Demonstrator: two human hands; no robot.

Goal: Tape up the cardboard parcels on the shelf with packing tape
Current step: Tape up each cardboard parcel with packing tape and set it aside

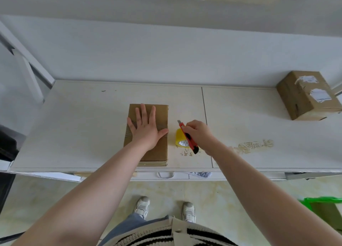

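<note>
A flat brown cardboard parcel (157, 153) lies on the white shelf (74, 125), with a strip of tape across its middle. My left hand (146, 129) presses flat on it, fingers spread. Just right of the parcel stands a yellow roll of packing tape (179, 137). My right hand (199, 132) grips a red utility knife (188, 136) over the roll, with the blade out and pointing away from me.
A second cardboard box (307, 94) with torn white labels sits at the shelf's far right. Tape residue (253, 145) marks the shelf to the right of my right arm. A wall runs behind the shelf, and a green object (322, 200) lies on the floor.
</note>
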